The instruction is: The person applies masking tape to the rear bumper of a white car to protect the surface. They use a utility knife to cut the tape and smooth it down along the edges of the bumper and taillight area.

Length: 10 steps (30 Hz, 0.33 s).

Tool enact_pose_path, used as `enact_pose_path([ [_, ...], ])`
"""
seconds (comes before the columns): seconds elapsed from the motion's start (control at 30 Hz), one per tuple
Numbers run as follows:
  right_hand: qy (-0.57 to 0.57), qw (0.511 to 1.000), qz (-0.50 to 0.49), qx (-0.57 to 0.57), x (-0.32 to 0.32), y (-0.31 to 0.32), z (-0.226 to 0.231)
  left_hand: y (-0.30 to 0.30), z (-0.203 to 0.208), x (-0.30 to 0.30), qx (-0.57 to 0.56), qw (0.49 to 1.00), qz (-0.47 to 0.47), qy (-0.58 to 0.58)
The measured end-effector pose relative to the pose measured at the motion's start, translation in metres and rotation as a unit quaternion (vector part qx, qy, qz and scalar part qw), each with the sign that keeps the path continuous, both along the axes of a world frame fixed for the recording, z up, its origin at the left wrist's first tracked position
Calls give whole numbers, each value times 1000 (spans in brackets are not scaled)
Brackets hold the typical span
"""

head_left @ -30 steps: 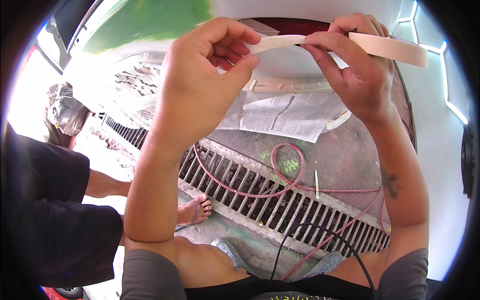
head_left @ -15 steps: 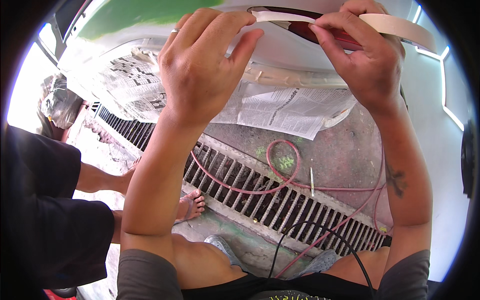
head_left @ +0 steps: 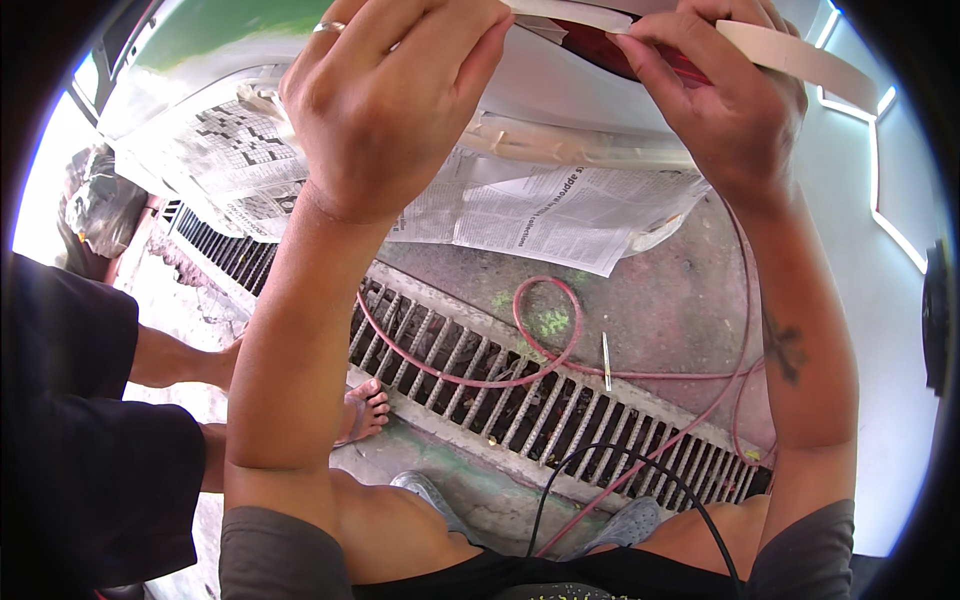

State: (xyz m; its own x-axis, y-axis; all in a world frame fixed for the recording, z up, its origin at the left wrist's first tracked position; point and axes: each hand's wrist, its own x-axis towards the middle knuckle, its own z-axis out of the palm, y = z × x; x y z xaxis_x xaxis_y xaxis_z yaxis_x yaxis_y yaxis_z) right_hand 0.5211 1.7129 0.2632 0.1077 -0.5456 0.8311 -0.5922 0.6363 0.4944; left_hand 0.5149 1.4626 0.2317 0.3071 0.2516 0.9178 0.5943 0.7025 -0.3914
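Observation:
A strip of cream masking tape (head_left: 575,13) stretches between my two hands, across the upper edge of a dark red tail light (head_left: 597,47) on a car. My left hand (head_left: 385,100), with a ring on one finger, has its thumb and forefinger closed at the strip's left end. My right hand (head_left: 735,115) pinches the strip's other end near the light. The masking tape roll (head_left: 800,60) hangs at the back of the right hand's fingers. Part of the light is behind my right hand.
Newspaper (head_left: 530,205) is taped along the car's lower bumper (head_left: 580,140). A metal floor grate (head_left: 450,365) runs diagonally below, with a pink hose (head_left: 500,380) looped over it. A black cable (head_left: 650,457) arches near my legs. Another person's leg (head_left: 170,357) stands at left.
My left hand has moved up and left, and its thumb has closed against the forefinger. The right hand stays nearly in place. The whole view has shifted slightly.

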Motion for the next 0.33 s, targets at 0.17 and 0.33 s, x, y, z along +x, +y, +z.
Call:
enact_pose_path([
  [0.17, 95, 994, 18, 49, -12, 7, 2, 3, -4, -9, -1, 1000, -16, 8],
  [0.33, 113, 992, 27, 48, -22, 9, 1, 4, -5, -5, -8, 1000, 9, 12],
])
